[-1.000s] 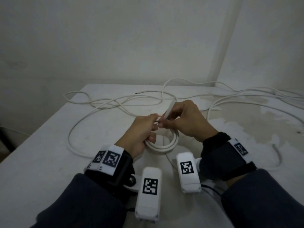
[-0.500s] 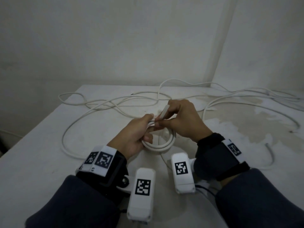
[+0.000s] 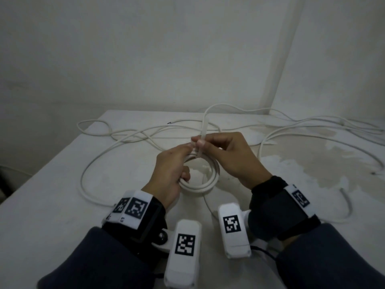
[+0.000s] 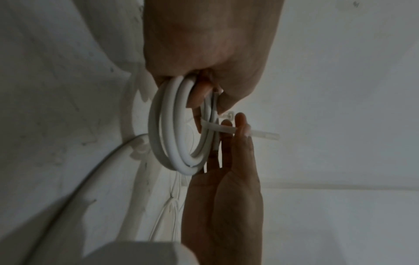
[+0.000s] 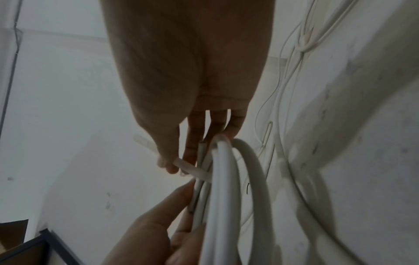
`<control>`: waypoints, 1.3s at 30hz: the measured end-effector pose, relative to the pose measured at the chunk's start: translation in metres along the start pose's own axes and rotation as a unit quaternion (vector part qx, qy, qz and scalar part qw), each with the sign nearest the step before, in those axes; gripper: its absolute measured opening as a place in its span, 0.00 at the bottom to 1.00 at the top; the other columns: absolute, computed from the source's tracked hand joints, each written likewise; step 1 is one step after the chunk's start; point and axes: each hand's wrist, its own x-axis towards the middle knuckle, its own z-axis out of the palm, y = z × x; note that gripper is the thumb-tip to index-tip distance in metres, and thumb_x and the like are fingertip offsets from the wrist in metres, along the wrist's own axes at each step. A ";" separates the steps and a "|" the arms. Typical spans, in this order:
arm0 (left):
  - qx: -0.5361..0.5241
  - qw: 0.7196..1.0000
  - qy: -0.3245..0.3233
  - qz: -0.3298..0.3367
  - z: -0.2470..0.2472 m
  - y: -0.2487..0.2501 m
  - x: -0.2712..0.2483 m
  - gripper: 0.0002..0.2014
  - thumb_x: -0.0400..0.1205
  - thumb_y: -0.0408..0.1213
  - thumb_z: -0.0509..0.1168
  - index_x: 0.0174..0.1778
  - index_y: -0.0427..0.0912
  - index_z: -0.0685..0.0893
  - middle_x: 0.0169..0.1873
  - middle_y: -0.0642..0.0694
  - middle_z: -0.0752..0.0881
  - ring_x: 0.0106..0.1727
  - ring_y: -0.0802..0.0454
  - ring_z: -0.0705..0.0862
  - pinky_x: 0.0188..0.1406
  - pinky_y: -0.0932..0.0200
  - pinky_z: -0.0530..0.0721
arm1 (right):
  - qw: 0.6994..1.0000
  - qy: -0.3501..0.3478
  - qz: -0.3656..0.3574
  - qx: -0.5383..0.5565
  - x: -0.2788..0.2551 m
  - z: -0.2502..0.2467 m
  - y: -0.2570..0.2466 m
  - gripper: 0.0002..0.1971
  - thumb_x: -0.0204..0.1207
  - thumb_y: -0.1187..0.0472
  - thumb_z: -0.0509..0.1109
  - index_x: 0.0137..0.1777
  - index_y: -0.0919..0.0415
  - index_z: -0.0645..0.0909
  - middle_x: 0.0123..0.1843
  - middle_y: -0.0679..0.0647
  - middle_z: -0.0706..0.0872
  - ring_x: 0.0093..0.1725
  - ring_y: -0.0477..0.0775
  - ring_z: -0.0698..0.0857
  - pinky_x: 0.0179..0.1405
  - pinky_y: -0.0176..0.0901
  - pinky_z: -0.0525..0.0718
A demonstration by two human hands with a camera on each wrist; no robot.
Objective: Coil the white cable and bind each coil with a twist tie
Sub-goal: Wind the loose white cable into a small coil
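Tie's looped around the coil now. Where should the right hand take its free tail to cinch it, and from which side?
Grip the tie tail just above where it crosses the coil, coming from the right. The right hand already pinches there; the tail rises upright past the fingertips. The left hand holds the coil's left side, so that side is taken.

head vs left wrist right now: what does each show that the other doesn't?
Head only: loose white cable sprawled over the table, and both wrist cameras.

Left wrist only: the tie wrapped across the coil's strands, its free tail poking past the right fingertips, and a cut cable end.

Both: left hand gripping the coil, right hand pinching the tie.
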 end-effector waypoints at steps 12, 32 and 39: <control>-0.003 0.998 -0.008 0.054 0.001 0.002 -0.004 0.08 0.82 0.32 0.65 0.53 0.37 0.89 0.35 0.45 0.86 0.20 0.57 0.63 0.13 0.70 0.62 | 0.995 0.048 0.031 0.087 0.002 0.001 -0.008 0.15 0.79 0.68 0.68 0.65 0.64 0.82 0.26 0.55 0.83 0.29 0.40 0.82 0.35 0.25 0.77; -0.011 0.998 -0.008 0.058 0.002 -0.001 -0.004 0.08 0.82 0.33 0.66 0.52 0.37 0.88 0.33 0.43 0.83 0.19 0.58 0.64 0.13 0.70 0.63 | 0.982 -0.045 0.078 0.163 0.001 -0.002 -0.003 0.20 0.74 0.77 0.63 0.59 0.58 0.85 0.21 0.49 0.78 0.30 0.48 0.77 0.42 0.36 0.79; -0.007 0.998 -0.011 0.059 0.002 -0.001 -0.005 0.08 0.82 0.33 0.66 0.52 0.37 0.88 0.35 0.42 0.84 0.17 0.59 0.63 0.13 0.71 0.62 | 0.983 -0.041 0.082 0.158 0.000 -0.001 -0.003 0.21 0.74 0.78 0.62 0.59 0.58 0.85 0.20 0.48 0.77 0.31 0.52 0.75 0.45 0.43 0.75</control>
